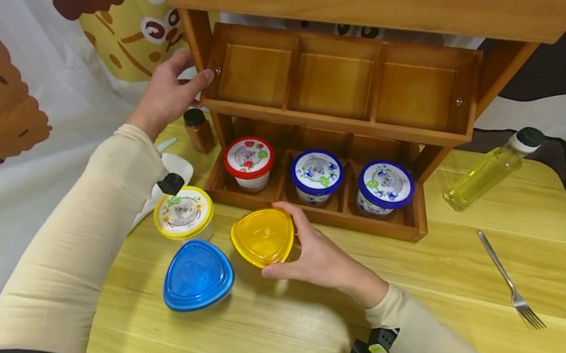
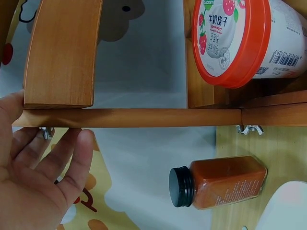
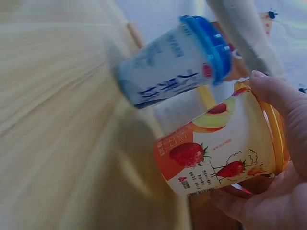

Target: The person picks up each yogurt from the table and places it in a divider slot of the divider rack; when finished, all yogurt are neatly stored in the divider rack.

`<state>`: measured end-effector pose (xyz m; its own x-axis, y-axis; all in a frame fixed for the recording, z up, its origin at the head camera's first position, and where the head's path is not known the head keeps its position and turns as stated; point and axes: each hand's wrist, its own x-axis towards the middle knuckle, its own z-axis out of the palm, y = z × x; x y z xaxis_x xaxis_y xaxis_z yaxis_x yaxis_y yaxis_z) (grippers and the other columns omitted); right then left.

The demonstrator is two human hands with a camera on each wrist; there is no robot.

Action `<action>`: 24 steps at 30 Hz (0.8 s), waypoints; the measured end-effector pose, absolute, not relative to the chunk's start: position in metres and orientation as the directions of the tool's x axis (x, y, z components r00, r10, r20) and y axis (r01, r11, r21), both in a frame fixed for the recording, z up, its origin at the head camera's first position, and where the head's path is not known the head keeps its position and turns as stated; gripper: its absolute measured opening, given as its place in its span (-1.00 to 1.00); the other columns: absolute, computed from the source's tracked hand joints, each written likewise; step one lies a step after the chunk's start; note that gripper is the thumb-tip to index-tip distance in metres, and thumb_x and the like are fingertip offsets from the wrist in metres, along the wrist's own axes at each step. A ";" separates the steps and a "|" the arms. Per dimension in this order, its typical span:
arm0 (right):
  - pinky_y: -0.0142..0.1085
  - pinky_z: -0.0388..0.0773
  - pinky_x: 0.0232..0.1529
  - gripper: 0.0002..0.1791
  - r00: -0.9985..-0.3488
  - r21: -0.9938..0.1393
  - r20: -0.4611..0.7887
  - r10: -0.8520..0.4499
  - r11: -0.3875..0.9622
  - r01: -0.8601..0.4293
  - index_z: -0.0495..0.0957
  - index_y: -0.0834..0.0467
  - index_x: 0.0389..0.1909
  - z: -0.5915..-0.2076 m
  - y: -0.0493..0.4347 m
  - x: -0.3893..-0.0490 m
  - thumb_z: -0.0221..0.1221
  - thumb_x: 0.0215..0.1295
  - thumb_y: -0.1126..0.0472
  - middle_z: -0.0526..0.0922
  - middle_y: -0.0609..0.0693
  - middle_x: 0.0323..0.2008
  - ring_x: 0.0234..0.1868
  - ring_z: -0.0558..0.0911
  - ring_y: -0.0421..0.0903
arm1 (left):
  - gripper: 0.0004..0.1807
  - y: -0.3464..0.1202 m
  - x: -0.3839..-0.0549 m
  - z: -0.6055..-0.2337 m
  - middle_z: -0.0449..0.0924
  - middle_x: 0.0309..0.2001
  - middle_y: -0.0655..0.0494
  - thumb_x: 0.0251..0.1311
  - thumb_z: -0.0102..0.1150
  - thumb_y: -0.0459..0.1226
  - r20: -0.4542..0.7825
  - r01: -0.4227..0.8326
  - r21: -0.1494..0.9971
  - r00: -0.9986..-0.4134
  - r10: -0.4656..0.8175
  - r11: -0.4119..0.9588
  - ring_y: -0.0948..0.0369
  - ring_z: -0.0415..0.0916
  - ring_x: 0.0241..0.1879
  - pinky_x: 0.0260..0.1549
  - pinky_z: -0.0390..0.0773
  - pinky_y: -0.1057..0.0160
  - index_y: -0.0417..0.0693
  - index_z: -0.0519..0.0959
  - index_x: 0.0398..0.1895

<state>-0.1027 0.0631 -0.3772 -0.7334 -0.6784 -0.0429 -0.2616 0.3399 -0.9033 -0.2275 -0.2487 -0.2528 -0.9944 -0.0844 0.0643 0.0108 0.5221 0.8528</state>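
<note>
My left hand [image 1: 170, 92] grips the left side of the wooden rack [image 1: 334, 124] beside its middle shelf. In the left wrist view, my fingers [image 2: 72, 165] lie along the outer side of the rack's frame, and my thumb is mostly hidden. With thumb and fingers around its rim, my right hand [image 1: 323, 257] holds a yogurt cup with a yellow lid [image 1: 263, 236], in front of the rack. Strawberries and a peach are printed on that cup's wall [image 3: 216, 143]. Just left of it stands a blue-lidded cup [image 1: 198, 277], close to a round yellow-lidded tub [image 1: 184, 213].
On the bottom shelf sit a red-lidded tub [image 1: 249, 159] and two blue-lidded tubs [image 1: 318, 172]. A spice jar [image 1: 199, 130] and a white utensil [image 1: 174, 167] lie near the rack's left side. At right are an oil bottle [image 1: 489, 171] and a fork [image 1: 511, 284].
</note>
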 end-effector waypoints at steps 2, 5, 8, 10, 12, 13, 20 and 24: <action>0.01 0.36 0.37 0.16 -0.740 -0.915 -0.022 -0.673 0.312 -0.256 -0.02 -0.15 0.48 -0.370 0.066 -0.103 0.54 -0.07 0.00 0.35 -0.04 0.33 0.31 0.41 -0.05 | -0.43 -0.248 -0.227 -0.253 0.20 0.49 0.16 0.41 0.02 0.01 0.066 0.012 0.853 -0.994 -0.086 0.522 0.05 0.46 0.25 -0.18 0.67 0.35 0.20 0.26 0.44; -0.02 0.40 0.34 0.16 -0.746 -0.925 0.030 -0.665 0.265 -0.273 -0.02 -0.14 0.47 -0.357 0.071 -0.105 0.55 -0.06 0.06 0.34 -0.03 0.33 0.30 0.41 -0.05 | -0.43 -0.248 -0.227 -0.253 0.20 0.49 0.16 0.41 0.02 0.02 0.068 0.012 0.851 -0.994 -0.086 0.525 0.05 0.46 0.24 -0.20 0.66 0.37 0.20 0.26 0.44; -0.04 0.41 0.34 0.15 -0.751 -0.924 0.078 -0.655 0.236 -0.301 -0.01 -0.12 0.48 -0.344 0.077 -0.107 0.54 -0.05 0.08 0.32 -0.03 0.34 0.31 0.41 -0.06 | -0.43 -0.249 -0.227 -0.253 0.20 0.49 0.15 0.41 0.02 0.02 0.070 0.016 0.850 -0.994 -0.083 0.526 0.04 0.45 0.26 -0.23 0.65 0.40 0.19 0.25 0.44; -0.06 0.44 0.33 0.14 -0.756 -0.927 0.104 -0.646 0.211 -0.308 -0.01 -0.12 0.48 -0.335 0.081 -0.107 0.53 -0.04 0.09 0.32 -0.03 0.34 0.30 0.43 -0.07 | -0.43 -0.249 -0.226 -0.253 0.19 0.49 0.15 0.41 0.02 0.02 0.073 0.020 0.851 -0.994 -0.080 0.525 0.03 0.45 0.26 -0.26 0.64 0.43 0.18 0.26 0.44; -0.07 0.47 0.30 0.13 -0.757 -0.930 0.135 -0.639 0.181 -0.318 0.00 -0.11 0.49 -0.325 0.086 -0.108 0.52 -0.02 0.10 0.33 -0.03 0.32 0.28 0.44 -0.08 | -0.43 -0.249 -0.226 -0.253 0.19 0.49 0.15 0.41 0.02 0.02 0.073 0.020 0.851 -0.994 -0.079 0.525 0.02 0.45 0.27 -0.27 0.64 0.44 0.18 0.26 0.44; -0.09 0.49 0.28 0.12 -0.756 -0.934 0.156 -0.636 0.155 -0.323 -0.01 -0.09 0.49 -0.320 0.088 -0.109 0.52 -0.01 0.14 0.33 -0.02 0.32 0.26 0.44 -0.08 | -0.43 -0.249 -0.226 -0.253 0.19 0.49 0.15 0.41 0.02 0.02 0.072 0.020 0.851 -0.994 -0.078 0.525 0.02 0.44 0.27 -0.27 0.64 0.44 0.18 0.26 0.44; -0.31 0.60 0.12 0.15 -0.764 -0.939 0.272 -0.585 0.011 -0.342 -0.05 -0.03 0.49 -0.283 0.103 -0.107 0.47 -0.01 0.41 0.31 0.02 0.31 0.21 0.46 -0.01 | -0.43 -0.249 -0.226 -0.254 0.18 0.50 0.14 0.41 0.01 0.03 0.065 0.013 0.846 -0.995 -0.078 0.534 0.02 0.43 0.29 -0.22 0.66 0.39 0.16 0.26 0.44; -0.36 0.58 0.14 0.18 -0.761 -0.913 0.364 -0.538 -0.043 -0.406 -0.04 0.02 0.49 -0.269 0.109 -0.110 0.47 -0.08 0.50 0.28 0.06 0.30 0.22 0.46 0.04 | -0.42 -0.250 -0.226 -0.254 0.18 0.49 0.14 0.41 0.01 0.03 0.071 0.020 0.847 -0.994 -0.077 0.531 0.02 0.44 0.28 -0.23 0.66 0.40 0.17 0.26 0.44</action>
